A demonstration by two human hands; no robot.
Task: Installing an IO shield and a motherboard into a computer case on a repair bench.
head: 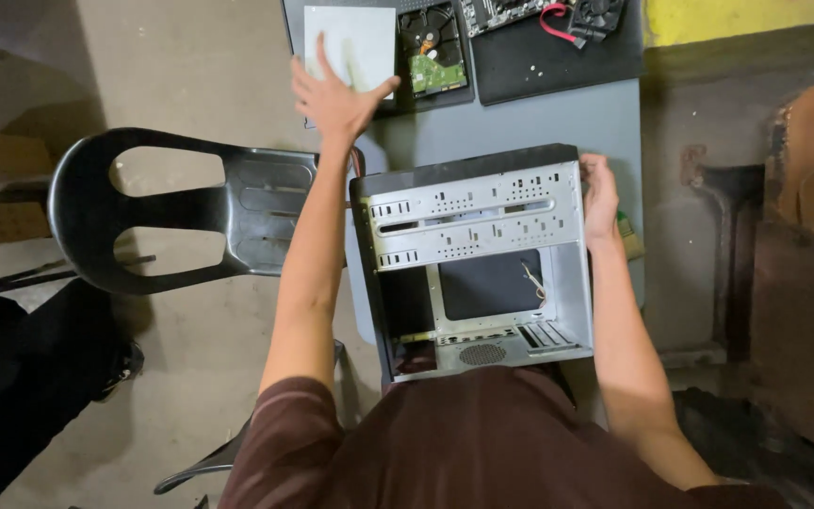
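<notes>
The open case (482, 264) stands on the grey table (558, 123), at its near edge, with the empty inside facing up. The right hand (599, 196) grasps the case at its far right corner and keeps it steady. The left hand (336, 94) is open with spread fingers, holding nothing, and reaches over the far left part of the table toward the white panel (350, 42). Just right of the panel lies a hard drive (433, 52) on a dark mat (558, 57), with a circuit board (506, 11) at the far edge. A black chair (181, 212) stands left of the table. The step in hand seems to be fetching a part for the case; next the open hand must close on it at its edge.
</notes>
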